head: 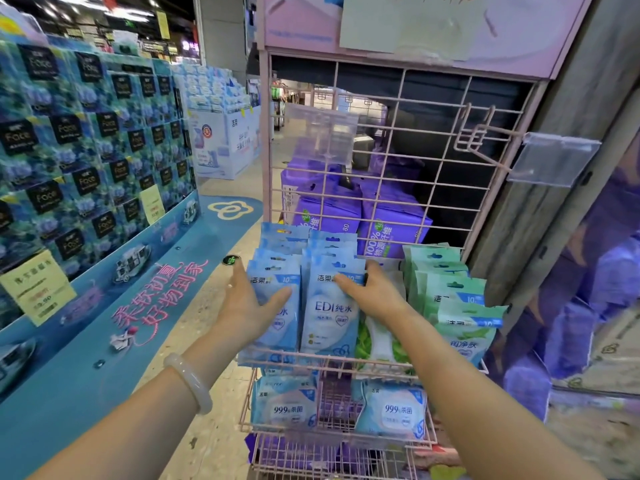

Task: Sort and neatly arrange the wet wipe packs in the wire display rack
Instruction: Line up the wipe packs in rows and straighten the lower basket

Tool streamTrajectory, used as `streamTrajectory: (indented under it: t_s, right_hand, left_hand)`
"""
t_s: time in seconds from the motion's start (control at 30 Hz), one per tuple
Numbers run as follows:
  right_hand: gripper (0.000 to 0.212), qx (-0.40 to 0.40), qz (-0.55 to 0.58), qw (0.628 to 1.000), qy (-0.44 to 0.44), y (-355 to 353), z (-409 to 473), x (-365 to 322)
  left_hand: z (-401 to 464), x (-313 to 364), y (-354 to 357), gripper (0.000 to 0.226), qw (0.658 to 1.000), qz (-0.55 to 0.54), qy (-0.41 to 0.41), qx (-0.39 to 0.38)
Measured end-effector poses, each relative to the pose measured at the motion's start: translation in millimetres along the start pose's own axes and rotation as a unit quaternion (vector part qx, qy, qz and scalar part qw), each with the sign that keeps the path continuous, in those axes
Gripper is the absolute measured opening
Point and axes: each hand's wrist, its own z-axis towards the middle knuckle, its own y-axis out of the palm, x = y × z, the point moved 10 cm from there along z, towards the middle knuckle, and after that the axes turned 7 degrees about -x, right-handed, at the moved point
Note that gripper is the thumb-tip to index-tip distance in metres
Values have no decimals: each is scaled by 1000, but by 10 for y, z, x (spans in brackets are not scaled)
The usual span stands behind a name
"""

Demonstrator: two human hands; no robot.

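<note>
Head view showed us the pink wire rack (346, 360) with blue wet wipe packs (329, 306) standing upright in its middle basket, long axis vertical, faces toward us, printed "EDI" and "10". Our left hand (247, 303) gripped the left blue stack; our right hand (372, 292) gripped the neighbouring stack's right side. Below, packs (389, 414) read "999".

left hand (251, 299) gripping, right hand (372, 294) gripping
</note>
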Motion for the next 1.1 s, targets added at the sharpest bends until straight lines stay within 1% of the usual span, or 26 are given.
streamTrajectory:
  t_s: [0.03,0.07,0.1,0.13,0.2,0.3,0.37,0.43,0.47,0.5,0.53,0.57,0.6,0.63,0.67,0.73,0.77,0.83,0.87,0.9,0.93,0.97,1.03,1.07,1.1]
  right_hand:
    - [39,3,-5,1000,-2,10,13,-16]
    - [34,4,-12,1000,1,23,25,-25]
    - [32,6,-20,1000,8,34,37,-25]
    - [34,5,-28,999,18,42,44,-11]
    - [43,-2,-41,998,47,56,49,41]
    - [49,-10,-54,996,75,69,29,87]
    - [56,-1,-73,994,80,62,2,77]
    - [70,51,-132,988,60,-11,-57,-9]
    - [73,95,-164,981,35,-60,-116,-89]
    - [68,136,-190,972,-1,-84,-186,-183]
    - [57,157,-215,963,-40,-55,-236,-265]
    - [42,152,-244,955,-69,22,-262,-310]
    - [31,130,-277,948,-83,124,-266,-313]
    - [27,106,-304,942,-89,213,-261,-294]
    - [27,87,-319,939,-91,262,-251,-269]
    - [31,58,-330,938,-91,289,-242,-249]
    - [34,41,-332,939,-85,290,-246,-222]
    - [42,10,-311,948,-70,276,-295,-151]
    - [45,11,-292,953,-75,250,-363,-153]
    - [45,36,-266,958,-99,177,-467,-204]
    - [41,80,-236,959,-139,58,-605,-291]
    - [34,137,-217,950,-179,-107,-781,-375]
    - [21,272,-223,904,-242,-493,-1195,-462]
    - [20,328,-230,881,-251,-682,-1376,-441]
    - [21,366,-232,867,-246,-853,-1516,-377]
  left_hand:
    - [-22,-44,68,88,998,-51,-6,-30]
    - [-28,-57,97,77,997,-74,-1,-39]
    - [-34,-39,88,66,995,-89,10,-33]
    - [-45,-5,70,59,995,-98,21,-25]
    - [-61,36,64,51,995,-96,31,-21]
    - [-49,-57,115,44,999,-37,-8,-35]
    - [-19,-146,147,53,998,-33,-36,-49]
    - [-1,-192,118,76,998,-25,-48,-37]
    - [-4,-127,52,85,1000,5,-24,-11]
    - [-21,-13,-20,89,998,45,19,26]
    - [-50,119,-69,89,991,94,69,63]
    - [-71,240,-69,87,978,154,112,88]
    - [-77,332,-16,83,961,217,143,95]
    - [-62,373,82,78,945,276,159,79]
    - [-35,365,193,76,932,322,159,47]
    - [20,251,363,76,920,371,126,-16]
    - [33,216,395,78,919,378,112,-24]
    - [2,268,396,81,923,371,107,6]
    - [-47,356,393,82,926,356,123,31]
    - [-101,472,414,81,929,334,151,47]
    - [-158,591,461,80,932,309,185,49]
    - [-215,714,540,78,933,282,221,37]
    - [-339,949,751,73,931,229,285,-6]
    - [-406,1045,864,70,928,206,308,-27]
    - [-473,1128,972,69,927,183,324,-45]
